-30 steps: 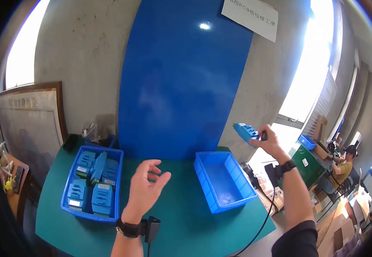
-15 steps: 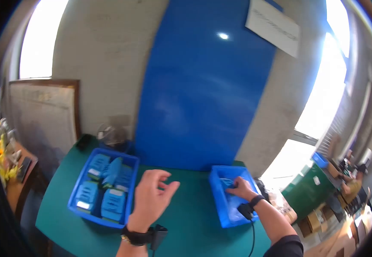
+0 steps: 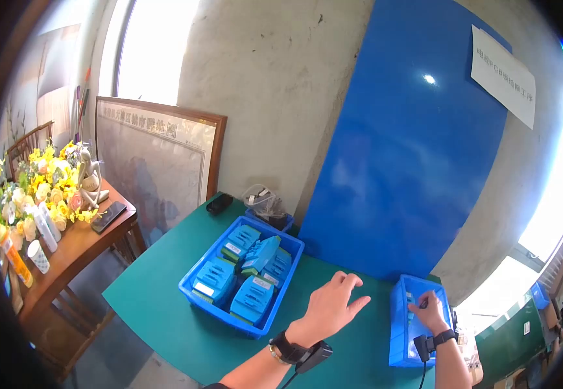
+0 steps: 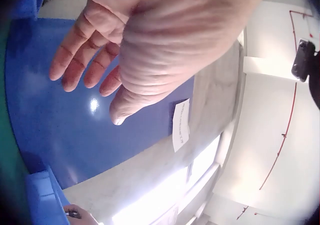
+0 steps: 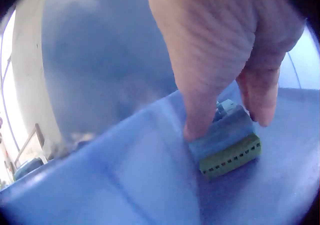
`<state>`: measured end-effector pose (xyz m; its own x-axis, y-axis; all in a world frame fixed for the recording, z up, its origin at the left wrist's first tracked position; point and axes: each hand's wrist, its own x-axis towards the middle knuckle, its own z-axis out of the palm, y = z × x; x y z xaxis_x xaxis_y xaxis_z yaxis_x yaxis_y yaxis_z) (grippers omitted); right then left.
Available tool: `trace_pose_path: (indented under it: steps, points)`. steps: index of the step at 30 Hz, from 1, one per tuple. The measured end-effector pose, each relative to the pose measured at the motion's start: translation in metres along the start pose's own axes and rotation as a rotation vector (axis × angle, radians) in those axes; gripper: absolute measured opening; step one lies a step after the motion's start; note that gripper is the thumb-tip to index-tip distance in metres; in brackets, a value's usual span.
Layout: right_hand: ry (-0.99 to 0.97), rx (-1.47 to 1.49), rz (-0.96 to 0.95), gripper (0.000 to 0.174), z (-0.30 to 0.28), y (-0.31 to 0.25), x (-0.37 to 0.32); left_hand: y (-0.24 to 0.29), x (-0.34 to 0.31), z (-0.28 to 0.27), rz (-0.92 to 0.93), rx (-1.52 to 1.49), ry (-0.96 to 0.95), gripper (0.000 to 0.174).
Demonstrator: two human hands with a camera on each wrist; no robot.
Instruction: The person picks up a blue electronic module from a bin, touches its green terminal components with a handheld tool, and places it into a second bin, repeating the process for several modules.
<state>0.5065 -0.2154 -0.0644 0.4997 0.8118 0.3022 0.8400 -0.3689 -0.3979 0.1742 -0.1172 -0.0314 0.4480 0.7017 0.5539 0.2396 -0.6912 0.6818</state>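
Inside the right blue bin [image 3: 399, 334], my right hand [image 3: 432, 315] pinches a blue electronic module [image 5: 222, 135] between thumb and fingers. A green terminal strip [image 5: 231, 157] runs along the module's lower edge, low in the bin by its wall. Something small and black [image 3: 423, 303] also shows at this hand; its kind is unclear. My left hand [image 3: 331, 307] hovers over the table between the two bins, holding nothing, its fingers loosely bent. Several similar blue modules [image 3: 253, 299] with green strips fill the left blue bin [image 3: 194, 299].
Both bins stand on a green table [image 3: 158, 295] against a blue wall panel [image 3: 411, 149]. Behind the left bin are a plastic bag of small parts [image 3: 265, 202] and a black object [image 3: 219, 203]. A wooden side table [image 3: 74, 272] with flowers stands left.
My right hand has lowered the blue module from the air beyond the right bin into that bin. The left hand still hovers without an object. The head view has turned left.
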Motion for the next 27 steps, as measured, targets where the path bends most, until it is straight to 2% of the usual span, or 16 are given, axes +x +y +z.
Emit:
trace_pose_path:
  steps: [1, 4, 7, 11, 14, 17, 21, 23, 24, 27]
  points:
    - [0.047, 0.009, -0.023, 0.040, -0.012, -0.025, -0.005, 0.000, 0.001, -0.002, 0.004, 0.009, 0.001, 0.035]
    - [0.328, 0.675, -0.209, 0.026, -0.019, -0.074, -0.022, -0.001, -0.002, -0.001, 0.010, 0.028, 0.014, 0.035]
    - [0.340, 1.309, -0.011, 0.016, -0.014, -0.146, -0.070, 0.000, -0.002, -0.008, 0.002, 0.009, 0.034, 0.034]
    - [0.076, 1.431, 0.133, 0.012, 0.075, -0.150, -0.103, -0.007, -0.005, -0.024, -0.061, -0.031, 0.074, 0.034]
    - [0.024, 1.390, 0.113, 0.012, 0.113, -0.144, -0.123, -0.022, 0.004, -0.044, -0.104, 0.096, 0.100, 0.034]
    - [0.023, 1.375, 0.070, 0.012, 0.118, -0.141, -0.125, -0.054, 0.022, -0.077, -0.171, 0.372, 0.038, 0.040]
    - [-0.046, 1.292, 0.026, 0.011, 0.123, -0.133, -0.125, -0.098, 0.051, -0.127, -0.390, 0.771, -0.159, 0.052]
    - [-0.047, 1.296, 0.039, 0.011, 0.128, -0.133, -0.123, -0.116, 0.057, -0.145, -0.456, 0.783, -0.233, 0.055]
    - [-0.041, 1.294, 0.046, 0.011, 0.129, -0.133, -0.122, -0.120, 0.057, -0.149, -0.394, 0.802, -0.256, 0.062]
    - [-0.022, 1.272, 0.008, 0.012, 0.127, -0.132, -0.123, -0.110, 0.059, -0.142, -0.801, 0.533, -0.456, 0.070]
